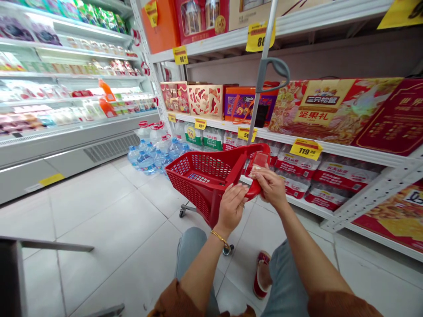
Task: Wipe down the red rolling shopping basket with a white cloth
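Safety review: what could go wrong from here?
- The cart stands on casters, so a push from the left hand or right hand could roll it.
- The bottles stand near its far end and might get bumped.
- A caster could perhaps catch the shoe if the cart rolls back.

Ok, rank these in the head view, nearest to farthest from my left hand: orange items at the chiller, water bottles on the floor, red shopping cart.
1. Red shopping cart: right at your left hand.
2. Water bottles: on the floor, left beyond the cart.
3. Orange items: farthest, at the chiller, upper left.
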Tool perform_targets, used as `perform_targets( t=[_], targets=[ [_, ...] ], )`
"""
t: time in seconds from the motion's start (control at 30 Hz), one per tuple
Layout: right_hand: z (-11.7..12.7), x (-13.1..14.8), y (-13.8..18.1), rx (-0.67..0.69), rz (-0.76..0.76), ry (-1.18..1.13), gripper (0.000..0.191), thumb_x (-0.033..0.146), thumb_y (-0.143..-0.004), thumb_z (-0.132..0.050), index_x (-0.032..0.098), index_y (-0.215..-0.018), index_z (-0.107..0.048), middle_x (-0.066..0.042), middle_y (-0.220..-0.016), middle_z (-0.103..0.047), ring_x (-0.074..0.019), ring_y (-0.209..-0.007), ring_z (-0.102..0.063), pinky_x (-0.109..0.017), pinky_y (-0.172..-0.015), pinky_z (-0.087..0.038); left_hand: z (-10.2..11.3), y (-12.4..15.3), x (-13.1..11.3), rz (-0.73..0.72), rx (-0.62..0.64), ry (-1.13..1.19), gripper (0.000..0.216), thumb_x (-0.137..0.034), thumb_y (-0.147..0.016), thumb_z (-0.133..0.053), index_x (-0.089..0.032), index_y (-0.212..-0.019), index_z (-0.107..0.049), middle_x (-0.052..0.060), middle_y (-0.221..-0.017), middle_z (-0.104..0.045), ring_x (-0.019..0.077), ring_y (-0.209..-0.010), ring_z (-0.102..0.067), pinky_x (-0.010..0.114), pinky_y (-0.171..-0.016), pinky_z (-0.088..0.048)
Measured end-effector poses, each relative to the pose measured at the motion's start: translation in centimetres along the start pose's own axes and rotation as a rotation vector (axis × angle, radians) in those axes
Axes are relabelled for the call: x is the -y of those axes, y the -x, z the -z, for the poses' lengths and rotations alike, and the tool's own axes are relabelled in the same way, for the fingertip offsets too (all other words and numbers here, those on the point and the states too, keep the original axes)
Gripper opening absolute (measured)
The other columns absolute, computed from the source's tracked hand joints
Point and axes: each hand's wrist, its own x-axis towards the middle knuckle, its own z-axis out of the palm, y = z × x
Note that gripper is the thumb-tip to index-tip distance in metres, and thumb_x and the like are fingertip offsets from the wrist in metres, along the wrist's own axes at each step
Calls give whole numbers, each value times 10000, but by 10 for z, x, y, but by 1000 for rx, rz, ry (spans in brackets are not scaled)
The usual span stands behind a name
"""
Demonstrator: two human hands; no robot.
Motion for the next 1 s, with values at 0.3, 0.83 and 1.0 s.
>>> perform_targets(
  t=[0.3, 0.83, 1.0],
  targets=[
    [-21, 38, 24, -38, 154, 63, 181, 248, -929, -548, 250, -891, -725, -33, -892, -773, -204, -959, -723, -522, -1130, -419, 5, 3, -1, 40, 1, 21, 331, -158, -950, -513, -209, -1266, -599, 96, -1189, -709, 189, -1157, -638, 438, -1085, -465],
    [-14, -9, -10, 108, 181, 30, 232, 271, -931, -536, 243, -780, -709, -23, -848, -778, -200, -957, -740, -511, -1148, -386, 28, 3, 16, 53, 10, 71, 265, -349, -942, -563, -202, -1131, -676, 89, -1055, -751, 212, -1054, -688, 471, -1076, -464],
    [-28, 12, -4, 75, 170, 85, 256, 290, -939, -514, 241, -769, -699, -24, -802, -764, -179, -859, -732, -452, -1036, -496, 41, 4, 22, 120, -57, 76, 334, -487, -908, -579, -195, -1009, -705, 86, -977, -758, 222, -972, -711, 480, -1048, -481]
  ],
)
